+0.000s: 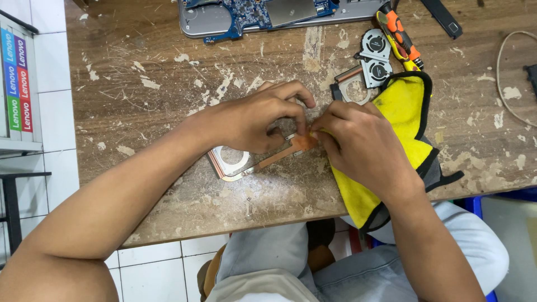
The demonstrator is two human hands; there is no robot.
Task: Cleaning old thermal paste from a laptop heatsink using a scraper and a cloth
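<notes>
Here, both hands pinching one copper heat pipe (279, 157): left fingers (299, 114) and right fingers (324, 140) closed on it, one fuzzy yellow cloth (405, 106) beneath the right hand (358, 145), scarred wooden desk (168, 84) under the left hand (251, 120).

Under the left hand (263, 117) lies a heat pipe assembly (254, 162), copper-orange along its bar with a silver-grey ring frame at its end. Beneath the right hand (358, 142) spreads a bright yellow cloth (405, 106) edged in black, with a grey underside showing at its far side. The wooden table (140, 100) around both hands is brown, scratched and blotched with pale cream patches. Beyond the right hand lie two grey fans (375, 56) and an orange, black and yellow screwdriver (400, 36). Beyond the left hand sits an opened laptop (263, 14), silver shell, blue circuit board.
</notes>
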